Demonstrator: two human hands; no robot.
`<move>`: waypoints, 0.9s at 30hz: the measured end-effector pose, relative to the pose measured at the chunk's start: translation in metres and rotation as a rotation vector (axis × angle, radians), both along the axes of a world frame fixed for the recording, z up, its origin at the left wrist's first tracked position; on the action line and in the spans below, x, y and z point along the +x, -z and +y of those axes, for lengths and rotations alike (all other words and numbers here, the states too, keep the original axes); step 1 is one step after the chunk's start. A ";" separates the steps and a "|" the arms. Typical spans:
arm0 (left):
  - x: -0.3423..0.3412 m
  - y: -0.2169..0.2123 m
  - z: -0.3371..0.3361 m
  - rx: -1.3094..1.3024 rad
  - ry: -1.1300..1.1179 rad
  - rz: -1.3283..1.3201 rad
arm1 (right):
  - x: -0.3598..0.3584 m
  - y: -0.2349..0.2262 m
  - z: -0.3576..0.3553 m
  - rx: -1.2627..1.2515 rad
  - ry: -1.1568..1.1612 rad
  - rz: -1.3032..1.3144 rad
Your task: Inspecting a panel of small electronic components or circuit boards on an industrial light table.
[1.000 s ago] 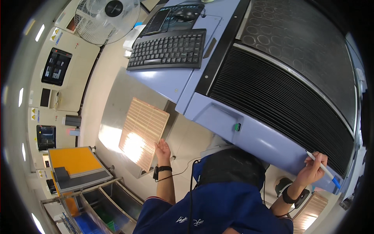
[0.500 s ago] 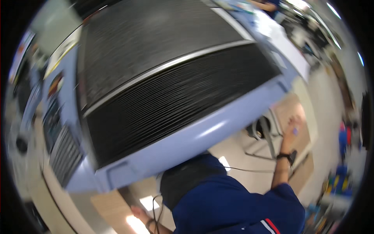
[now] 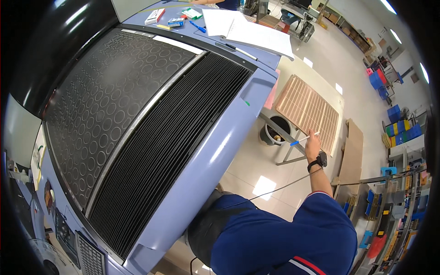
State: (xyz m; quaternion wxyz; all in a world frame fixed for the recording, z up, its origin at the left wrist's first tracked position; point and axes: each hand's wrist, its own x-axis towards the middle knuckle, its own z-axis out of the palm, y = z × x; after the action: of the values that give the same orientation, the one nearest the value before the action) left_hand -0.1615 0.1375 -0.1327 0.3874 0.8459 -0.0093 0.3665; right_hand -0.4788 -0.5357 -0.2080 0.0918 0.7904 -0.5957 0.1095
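Note:
My right hand (image 3: 313, 146) is closed around a white pen with a blue end (image 3: 302, 139), held out over the near edge of a side table. Just beyond the fingers lies a flat tan panel (image 3: 306, 109) marked with a grid of lines. A black watch (image 3: 317, 161) is on my right wrist. My left hand is out of the picture. On my left stands a large pale blue machine (image 3: 215, 151) with a black slatted strip (image 3: 169, 151) and a black top patterned with circles (image 3: 119, 87).
An open book of white pages (image 3: 259, 36), a blue marker (image 3: 197, 26) and small boxes (image 3: 176, 22) lie on the machine's far end. Under the side table sits a black bin (image 3: 275, 130). A keyboard (image 3: 90, 254) is at lower left. Another person's hand (image 3: 205, 2) shows at the top.
The view has swung, so the machine now lies further left and looks sharper. My left hand has left the picture. The pen in my right hand is now clearly visible.

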 end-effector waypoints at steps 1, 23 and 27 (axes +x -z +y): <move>0.006 -0.006 0.000 0.014 0.006 -0.025 | 0.001 -0.007 -0.002 -0.004 -0.005 -0.008; 0.030 -0.056 0.037 0.293 -0.035 -0.112 | 0.239 -0.310 0.165 0.680 -1.129 -2.049; 0.032 -0.048 0.040 0.292 -0.064 -0.145 | 0.282 -0.314 0.183 0.860 -1.244 -1.988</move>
State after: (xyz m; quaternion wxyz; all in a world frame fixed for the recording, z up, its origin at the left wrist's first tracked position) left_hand -0.1293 0.1772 -0.0847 0.2470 0.8643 -0.0633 0.4335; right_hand -0.1970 -0.3527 0.1063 -0.7305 0.4790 0.0798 0.4803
